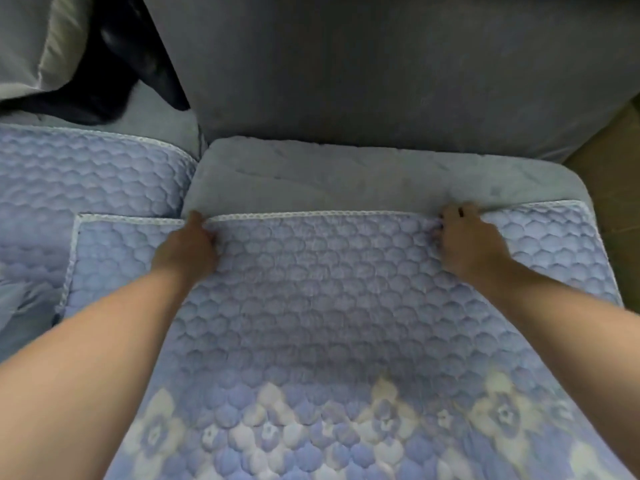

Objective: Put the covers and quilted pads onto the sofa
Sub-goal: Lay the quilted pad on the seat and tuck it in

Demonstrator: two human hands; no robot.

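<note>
- My left hand [187,249] hides its fingertips under the pad [311,306] edge.
- I can't see my right hand's [472,242] fingertips; they curl into the pad.
- The pad's near end runs off the bottom edge, blurred.
- A dark thing [114,81] top left: I can't tell what.

Home living room: padded sofa [346,81]

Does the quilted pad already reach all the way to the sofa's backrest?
No: a strip of bare seat cushion shows between the quilted pad's trimmed edge and the backrest.
</note>
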